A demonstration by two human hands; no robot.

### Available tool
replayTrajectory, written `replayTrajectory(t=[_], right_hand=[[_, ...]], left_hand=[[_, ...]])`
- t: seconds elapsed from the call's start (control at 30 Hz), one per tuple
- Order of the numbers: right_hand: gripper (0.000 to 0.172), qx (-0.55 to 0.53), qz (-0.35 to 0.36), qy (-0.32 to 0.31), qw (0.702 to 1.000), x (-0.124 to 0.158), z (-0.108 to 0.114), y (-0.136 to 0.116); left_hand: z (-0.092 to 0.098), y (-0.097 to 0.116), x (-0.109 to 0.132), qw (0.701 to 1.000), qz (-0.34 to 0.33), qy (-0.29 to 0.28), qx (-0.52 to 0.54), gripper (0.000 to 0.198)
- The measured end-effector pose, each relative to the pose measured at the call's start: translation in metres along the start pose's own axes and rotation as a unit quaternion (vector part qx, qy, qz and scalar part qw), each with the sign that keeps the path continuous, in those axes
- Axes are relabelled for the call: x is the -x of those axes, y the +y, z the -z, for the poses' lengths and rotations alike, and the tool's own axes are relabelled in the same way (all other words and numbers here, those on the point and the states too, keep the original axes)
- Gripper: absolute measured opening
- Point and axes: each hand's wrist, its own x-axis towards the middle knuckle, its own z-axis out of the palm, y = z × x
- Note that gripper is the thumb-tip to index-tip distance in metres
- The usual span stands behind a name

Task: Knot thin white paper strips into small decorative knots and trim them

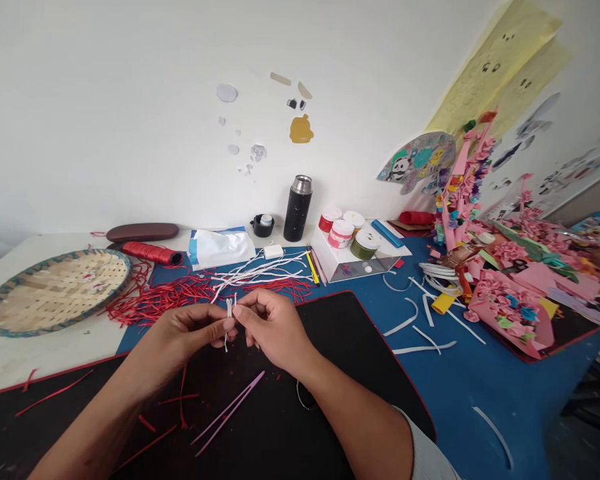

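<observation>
My left hand [190, 335] and my right hand [275, 328] meet above a black desk mat [330, 347]. Between their fingertips, both pinch a small looped bundle of white cord [229, 309], and a short end hangs below it. Pink tweezers [229, 413] lie on the mat below my hands, touching neither. Loose red strands [155, 300] and a tangle of white cords [255, 270] lie just beyond my fingers.
A woven bamboo tray [55, 290] sits at the left. A black thermos [297, 208] and paint jars [340, 231] stand at the back. White strips [420, 327] lie on the blue table [480, 380]. Pink paper crafts [510, 307] are piled at the right.
</observation>
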Motion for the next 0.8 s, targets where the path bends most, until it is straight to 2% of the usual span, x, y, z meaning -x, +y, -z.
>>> replayTrajectory(t=[0.47, 0.8], right_hand=[[0.019, 0.018, -0.001, 0.006, 1.000, 0.0002, -0.0002, 0.0020], [0.021, 0.021, -0.002, 0.010, 1.000, 0.0008, 0.0001, 0.0005]], left_hand=[[-0.0009, 0.0025, -0.0002, 1.000, 0.002, 0.013, -0.025, 0.038], [-0.0001, -0.0009, 0.0006, 0.998, 0.000, 0.047, -0.047, 0.040]])
